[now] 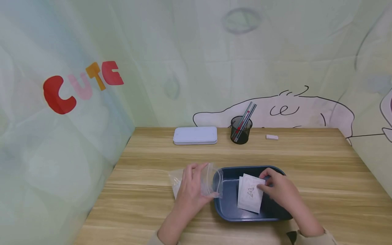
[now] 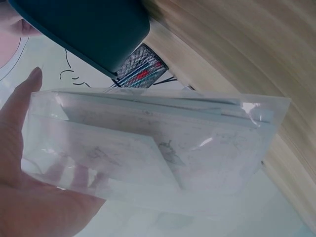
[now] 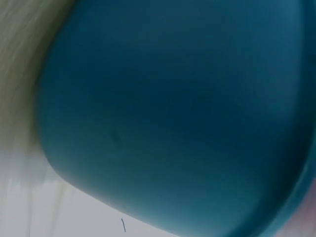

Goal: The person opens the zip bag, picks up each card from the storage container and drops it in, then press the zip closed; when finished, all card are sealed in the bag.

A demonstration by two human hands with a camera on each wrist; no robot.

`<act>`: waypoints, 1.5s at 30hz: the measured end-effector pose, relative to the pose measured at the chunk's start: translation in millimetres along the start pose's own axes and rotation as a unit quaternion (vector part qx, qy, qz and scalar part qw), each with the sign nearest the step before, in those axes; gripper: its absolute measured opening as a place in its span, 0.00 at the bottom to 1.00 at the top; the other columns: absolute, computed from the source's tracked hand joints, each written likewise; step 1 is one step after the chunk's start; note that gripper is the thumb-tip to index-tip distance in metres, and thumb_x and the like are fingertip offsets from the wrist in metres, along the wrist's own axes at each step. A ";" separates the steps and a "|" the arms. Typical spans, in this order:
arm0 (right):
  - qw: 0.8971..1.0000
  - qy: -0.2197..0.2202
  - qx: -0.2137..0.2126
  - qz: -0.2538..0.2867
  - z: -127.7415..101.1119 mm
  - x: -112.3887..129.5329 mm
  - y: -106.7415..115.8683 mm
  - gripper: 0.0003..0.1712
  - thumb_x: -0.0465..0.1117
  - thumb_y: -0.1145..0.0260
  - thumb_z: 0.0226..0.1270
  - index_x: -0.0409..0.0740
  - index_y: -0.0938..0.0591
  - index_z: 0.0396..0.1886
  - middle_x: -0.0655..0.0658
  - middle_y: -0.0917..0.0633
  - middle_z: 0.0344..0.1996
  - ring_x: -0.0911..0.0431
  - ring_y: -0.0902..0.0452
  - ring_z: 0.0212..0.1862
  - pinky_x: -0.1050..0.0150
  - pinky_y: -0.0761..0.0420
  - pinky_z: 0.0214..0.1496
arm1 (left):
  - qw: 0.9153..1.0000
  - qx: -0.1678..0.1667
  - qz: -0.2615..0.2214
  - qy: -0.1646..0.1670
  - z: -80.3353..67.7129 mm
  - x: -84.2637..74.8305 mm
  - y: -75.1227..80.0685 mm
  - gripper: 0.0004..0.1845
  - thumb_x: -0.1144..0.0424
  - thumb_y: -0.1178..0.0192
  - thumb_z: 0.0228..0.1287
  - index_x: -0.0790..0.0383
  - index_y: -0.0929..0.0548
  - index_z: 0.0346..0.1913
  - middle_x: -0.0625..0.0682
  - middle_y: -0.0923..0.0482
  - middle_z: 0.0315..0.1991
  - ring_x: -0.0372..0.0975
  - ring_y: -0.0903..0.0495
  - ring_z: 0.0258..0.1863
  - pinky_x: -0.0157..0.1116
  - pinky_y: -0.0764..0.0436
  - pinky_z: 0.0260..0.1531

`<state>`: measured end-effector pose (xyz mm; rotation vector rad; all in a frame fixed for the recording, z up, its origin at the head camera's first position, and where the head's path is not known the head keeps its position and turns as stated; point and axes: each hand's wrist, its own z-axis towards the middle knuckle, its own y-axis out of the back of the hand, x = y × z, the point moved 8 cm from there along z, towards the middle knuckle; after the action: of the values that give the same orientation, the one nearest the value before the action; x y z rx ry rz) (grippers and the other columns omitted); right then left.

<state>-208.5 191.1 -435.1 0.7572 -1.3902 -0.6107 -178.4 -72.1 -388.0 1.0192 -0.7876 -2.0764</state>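
My left hand point(image 1: 191, 190) grips a clear plastic zip bag point(image 2: 217, 163) near its mouth, which faces the blue tray point(image 1: 225, 211). Inside the bag, several flat white packets point(image 2: 113, 148) show through the film in the left wrist view. Over the tray, my right hand point(image 1: 280, 189) pinches the upper right edge of a white packet point(image 1: 251, 200) with a small printed mark. Another white packet point(image 1: 240, 192) shows partly behind it. The right wrist view is filled mostly by the tray's outer wall point(image 3: 173, 108); the held packet is hidden there.
At the back of the wooden table point(image 1: 147, 153) lie a pale flat case point(image 1: 195, 135) and a small white eraser-like block point(image 1: 272, 137). Between them stands a black mesh cup point(image 1: 240, 134) holding several pencils point(image 1: 247, 117). A printed curtain point(image 1: 183, 68) hangs behind.
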 end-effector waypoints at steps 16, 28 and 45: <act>0.999 0.020 -0.040 0.028 -4.0 7.2 26.0 0.06 0.44 0.29 0.60 0.47 0.15 0.33 0.51 0.18 0.26 0.56 0.29 0.27 0.65 0.27 0.26 | 1.000 -0.019 -0.001 -0.018 -0.2 -2.4 2.6 0.55 0.48 0.17 0.25 0.59 0.31 0.64 0.58 0.35 0.52 0.46 0.31 0.51 0.41 0.27 0.57; 0.925 -0.080 -0.087 0.360 -13.0 8.0 14.7 0.19 0.46 0.29 0.61 0.35 0.18 0.41 0.48 0.15 0.27 0.52 0.25 0.17 0.68 0.28 0.16 | 1.000 -0.022 0.002 -0.019 0.8 -2.3 3.4 0.55 0.46 0.18 0.25 0.59 0.31 0.64 0.57 0.35 0.51 0.45 0.32 0.50 0.41 0.28 0.57; 0.899 -0.147 -0.082 0.404 -25.8 28.8 2.5 0.16 0.47 0.29 0.61 0.38 0.19 0.32 0.44 0.22 0.17 0.53 0.30 0.18 0.68 0.31 0.17 | 0.999 -0.040 -0.010 -0.035 2.0 -3.8 5.9 0.56 0.48 0.17 0.23 0.61 0.30 0.63 0.57 0.35 0.49 0.46 0.31 0.48 0.42 0.26 0.53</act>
<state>-180.2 173.4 -415.5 -0.0941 -1.7408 -0.1708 -176.5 -72.1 -381.0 0.9196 -0.7253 -2.1532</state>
